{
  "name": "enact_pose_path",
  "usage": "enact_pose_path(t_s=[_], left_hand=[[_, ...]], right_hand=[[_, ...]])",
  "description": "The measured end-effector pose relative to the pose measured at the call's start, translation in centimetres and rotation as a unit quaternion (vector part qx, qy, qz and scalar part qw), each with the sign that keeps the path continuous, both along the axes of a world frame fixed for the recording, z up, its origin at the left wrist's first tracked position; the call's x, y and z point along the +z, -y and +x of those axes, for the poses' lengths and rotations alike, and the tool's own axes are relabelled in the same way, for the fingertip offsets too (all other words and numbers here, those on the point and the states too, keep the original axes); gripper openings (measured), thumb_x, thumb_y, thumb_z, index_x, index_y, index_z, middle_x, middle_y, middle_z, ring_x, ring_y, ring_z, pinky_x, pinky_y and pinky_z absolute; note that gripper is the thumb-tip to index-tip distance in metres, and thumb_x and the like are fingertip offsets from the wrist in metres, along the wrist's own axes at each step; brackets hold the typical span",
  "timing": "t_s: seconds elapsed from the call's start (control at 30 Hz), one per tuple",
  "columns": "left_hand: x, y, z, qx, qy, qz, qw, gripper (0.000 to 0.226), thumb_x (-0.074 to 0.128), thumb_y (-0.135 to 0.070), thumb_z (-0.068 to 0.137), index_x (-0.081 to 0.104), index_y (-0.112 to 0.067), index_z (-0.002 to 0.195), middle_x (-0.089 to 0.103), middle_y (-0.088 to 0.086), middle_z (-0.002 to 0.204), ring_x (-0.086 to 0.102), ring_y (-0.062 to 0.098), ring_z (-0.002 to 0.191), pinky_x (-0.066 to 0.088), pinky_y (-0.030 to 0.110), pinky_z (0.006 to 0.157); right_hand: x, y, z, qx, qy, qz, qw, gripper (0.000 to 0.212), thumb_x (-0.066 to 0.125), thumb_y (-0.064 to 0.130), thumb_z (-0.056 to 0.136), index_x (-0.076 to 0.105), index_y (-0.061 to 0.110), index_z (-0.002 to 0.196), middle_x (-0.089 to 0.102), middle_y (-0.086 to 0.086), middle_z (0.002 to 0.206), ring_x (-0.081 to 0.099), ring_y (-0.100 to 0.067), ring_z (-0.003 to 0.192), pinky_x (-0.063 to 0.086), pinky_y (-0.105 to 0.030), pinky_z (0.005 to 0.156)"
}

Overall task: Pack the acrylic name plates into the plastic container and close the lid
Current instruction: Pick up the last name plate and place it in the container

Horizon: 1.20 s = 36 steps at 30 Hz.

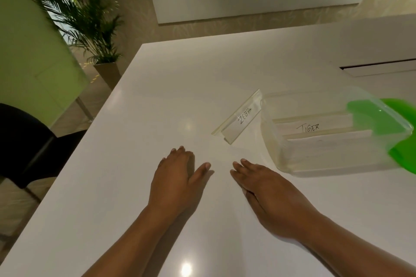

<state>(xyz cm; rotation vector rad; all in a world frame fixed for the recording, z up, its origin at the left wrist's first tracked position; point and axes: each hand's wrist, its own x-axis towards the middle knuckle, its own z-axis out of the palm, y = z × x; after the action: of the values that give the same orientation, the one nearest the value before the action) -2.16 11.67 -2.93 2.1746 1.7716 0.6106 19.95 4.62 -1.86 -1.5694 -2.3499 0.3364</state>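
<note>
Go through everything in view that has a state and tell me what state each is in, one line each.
plastic container: open, uncovered.
green lid: off, at the plastic container's right end.
TIGER name plate: inside the plastic container.
ZEBRA name plate: outside it, on the table.
left hand: open, flat on the table, holding nothing.
right hand: open, flat on the table, holding nothing.

white table (pixel 157 87), potted palm (pixel 90 20), green wall panel (pixel 27 51), black chair (pixel 24 141)

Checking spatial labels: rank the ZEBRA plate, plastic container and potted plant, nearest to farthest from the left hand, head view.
Left hand:
1. ZEBRA plate, ahead-right on table.
2. plastic container, farther right.
3. potted plant, beyond table's far-left corner.
</note>
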Motion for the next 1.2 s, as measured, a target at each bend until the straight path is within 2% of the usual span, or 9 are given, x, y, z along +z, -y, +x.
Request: enact_pose_path(t_s=[0.1, 0.23, 0.33, 0.57, 0.73, 0.87, 0.93, 1.07, 1.2], left_hand=[[0.6, -1.1, 1.4, 0.003, 0.085, 0.004, 0.996, 0.064, 0.046, -0.066, 0.088, 0.055, -0.022, 0.133, 0.056, -0.002, 0.141, 0.05, 0.017, 0.129, 0.04, 0.033, 0.104], [1.6, -3.8, 3.0, -0.035, 0.121, 0.084, 0.988, 0.033, 0.068, -0.024, 0.09, 0.061, -0.019, 0.122, 0.062, -0.002, 0.13, 0.057, 0.016, 0.117, 0.05, 0.035, 0.095], [1.9, -5.6, 4.3, -0.041, 0.135, 0.088, 0.986, 0.038, 0.07, -0.01, 0.086, 0.062, -0.019, 0.122, 0.063, -0.003, 0.126, 0.058, 0.014, 0.112, 0.053, 0.039, 0.091], [1.6, -7.6, 5.7, -0.024, 0.13, 0.038, 0.99, 0.037, 0.063, -0.017, 0.091, 0.063, -0.019, 0.128, 0.066, 0.003, 0.128, 0.062, 0.019, 0.115, 0.05, 0.039, 0.101], [1.7, -7.3, 5.5, 0.001, 0.109, 0.101, 0.989, 0.023, 0.053, -0.024, 0.089, 0.074, -0.017, 0.089, 0.074, 0.0, 0.08, 0.066, 0.017, 0.071, 0.058, 0.034, 0.068], [1.2, -7.9, 4.8, 0.005, 0.09, 0.098, 0.991, 0.027, 0.063, -0.022, 0.092, 0.07, -0.013, 0.116, 0.074, 0.005, 0.112, 0.068, 0.025, 0.101, 0.052, 0.033, 0.088], [1.1, -8.2, 4.8, -0.007, 0.087, 0.084, 0.993, 0.029, 0.065, -0.022, 0.092, 0.069, -0.015, 0.119, 0.072, 0.006, 0.116, 0.066, 0.025, 0.104, 0.053, 0.036, 0.094], [1.2, -8.3, 5.3, -0.029, 0.091, 0.104, 0.99, 0.013, 0.061, -0.012, 0.087, 0.073, -0.014, 0.082, 0.072, 0.005, 0.075, 0.064, 0.023, 0.07, 0.055, 0.043, 0.065], [1.2, -8.7, 6.0, -0.038, 0.098, 0.112, 0.988, 0.026, 0.054, -0.003, 0.088, 0.077, -0.014, 0.091, 0.075, 0.008, 0.081, 0.067, 0.027, 0.073, 0.056, 0.041, 0.064]], right_hand=[[0.1, -0.1, 0.2, 0.0, 0.0, 0.004, 1.0, 0.048, 0.03, 0.024, 0.102, 0.028, 0.029, 0.15, 0.02, 0.015, 0.158, 0.006, 0.003, 0.144, -0.002, -0.013, 0.112], [0.1, -0.1, 0.2, -0.002, -0.008, 0.008, 1.0, 0.047, 0.03, 0.026, 0.102, 0.03, 0.03, 0.149, 0.02, 0.016, 0.157, 0.006, 0.004, 0.144, -0.002, -0.011, 0.112], [0.0, -0.2, 0.3, -0.005, -0.015, 0.007, 1.0, 0.047, 0.03, 0.026, 0.101, 0.03, 0.03, 0.149, 0.021, 0.016, 0.157, 0.007, 0.004, 0.143, -0.002, -0.011, 0.111], [-0.6, -0.3, 0.4, -0.012, -0.027, 0.007, 1.0, 0.049, 0.03, 0.032, 0.099, 0.033, 0.03, 0.148, 0.024, 0.016, 0.157, 0.008, 0.004, 0.143, 0.007, -0.019, 0.116], [-0.9, -0.4, 0.4, -0.02, -0.03, 0.009, 0.999, 0.051, 0.031, 0.039, 0.097, 0.032, 0.032, 0.147, 0.024, 0.019, 0.156, 0.006, 0.007, 0.142, 0.006, -0.018, 0.114], [-1.0, -0.4, 0.3, -0.021, -0.022, 0.013, 0.999, 0.052, 0.03, 0.041, 0.097, 0.031, 0.033, 0.148, 0.023, 0.02, 0.156, 0.005, 0.009, 0.142, 0.004, -0.016, 0.113], [-1.0, -0.4, 0.3, -0.021, -0.018, 0.016, 1.0, 0.052, 0.031, 0.041, 0.096, 0.032, 0.033, 0.147, 0.024, 0.02, 0.156, 0.006, 0.009, 0.142, 0.003, -0.016, 0.113], [-1.0, -0.4, 0.3, -0.02, -0.012, 0.012, 1.0, 0.052, 0.03, 0.041, 0.097, 0.03, 0.033, 0.148, 0.022, 0.02, 0.156, 0.005, 0.009, 0.142, 0.004, -0.017, 0.115], [-0.8, -0.4, 0.4, -0.022, -0.006, 0.015, 1.0, 0.052, 0.03, 0.041, 0.097, 0.029, 0.035, 0.148, 0.021, 0.021, 0.156, 0.003, 0.01, 0.141, -0.004, -0.011, 0.11]])
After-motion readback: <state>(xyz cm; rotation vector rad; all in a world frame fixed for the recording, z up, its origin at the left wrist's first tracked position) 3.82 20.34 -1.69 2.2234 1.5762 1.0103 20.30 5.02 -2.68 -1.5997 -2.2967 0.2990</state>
